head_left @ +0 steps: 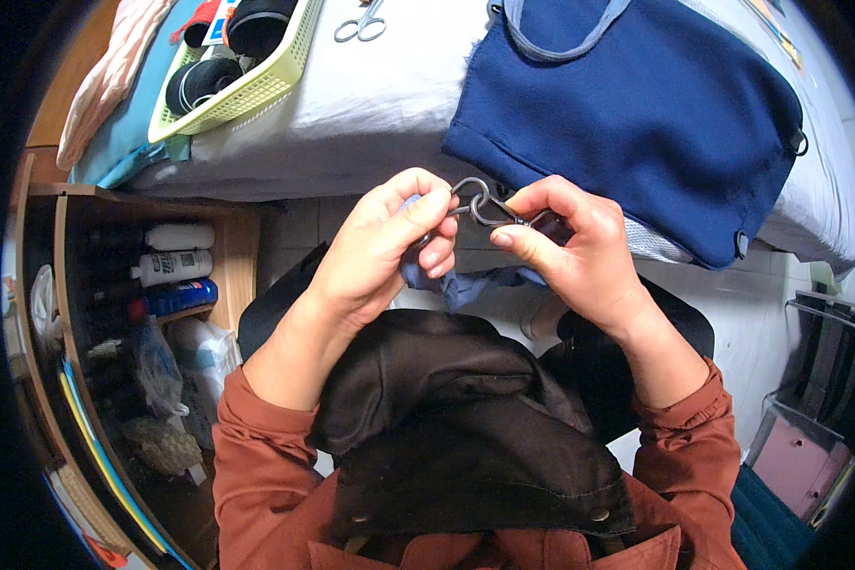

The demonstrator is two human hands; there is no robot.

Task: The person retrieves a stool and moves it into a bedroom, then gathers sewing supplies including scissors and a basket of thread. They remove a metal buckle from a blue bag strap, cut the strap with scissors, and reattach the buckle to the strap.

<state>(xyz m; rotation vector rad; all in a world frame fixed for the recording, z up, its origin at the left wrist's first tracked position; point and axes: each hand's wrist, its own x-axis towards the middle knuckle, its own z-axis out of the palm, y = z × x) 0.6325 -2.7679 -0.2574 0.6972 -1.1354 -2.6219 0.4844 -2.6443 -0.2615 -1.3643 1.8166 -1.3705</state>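
Note:
My left hand (375, 247) is closed, thumb over fingers, on one of two dark metal strap hooks (469, 182). My right hand (589, 252) pinches the other strap hook (489, 214) between thumb and fingertips. Between the hands the curved ends of the two hooks overlap and appear linked. A blue-grey fabric strap (461, 288) hangs below them, running from the left hand toward the right. Beyond my right hand lies a navy blue fabric bag (627, 114) with a grey-blue handle (565, 52) and small dark rings at its edge. The fingers hide parts of both hooks.
On the white-covered bed (380, 104) rest a light green basket (290, 71) with dark spools and small scissors (359, 27). A wooden shelf (237, 256) with several bottles (180, 266) stands at the left. A dark rack (826, 351) is at the right.

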